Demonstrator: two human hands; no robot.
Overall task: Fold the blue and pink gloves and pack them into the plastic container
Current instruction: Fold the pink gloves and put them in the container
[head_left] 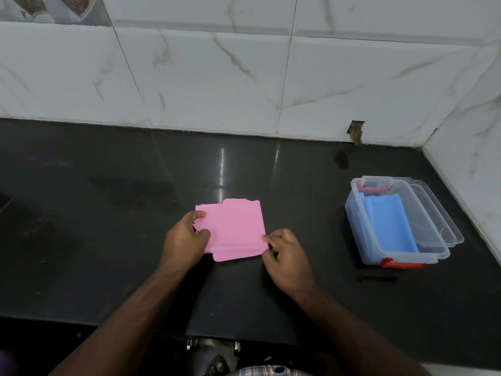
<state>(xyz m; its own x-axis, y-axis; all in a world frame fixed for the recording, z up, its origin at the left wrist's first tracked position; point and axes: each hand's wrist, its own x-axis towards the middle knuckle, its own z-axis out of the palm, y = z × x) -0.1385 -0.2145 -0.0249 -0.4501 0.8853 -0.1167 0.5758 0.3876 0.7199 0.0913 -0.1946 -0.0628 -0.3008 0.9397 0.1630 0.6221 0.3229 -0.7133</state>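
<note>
A folded pink glove stack [234,229] lies flat on the black counter [108,240] in the middle. My left hand [187,237] pinches its left edge between thumb and fingers. My right hand [284,256] pinches its lower right corner. To the right stands a clear plastic container [433,255] with red latches. Folded blue gloves [387,226] lie inside it.
The container's clear lid [444,223] lies under and beside the container on its right. White marble-tiled walls [244,77] rise behind the counter and along the right side. The counter's front edge runs near the bottom of the view.
</note>
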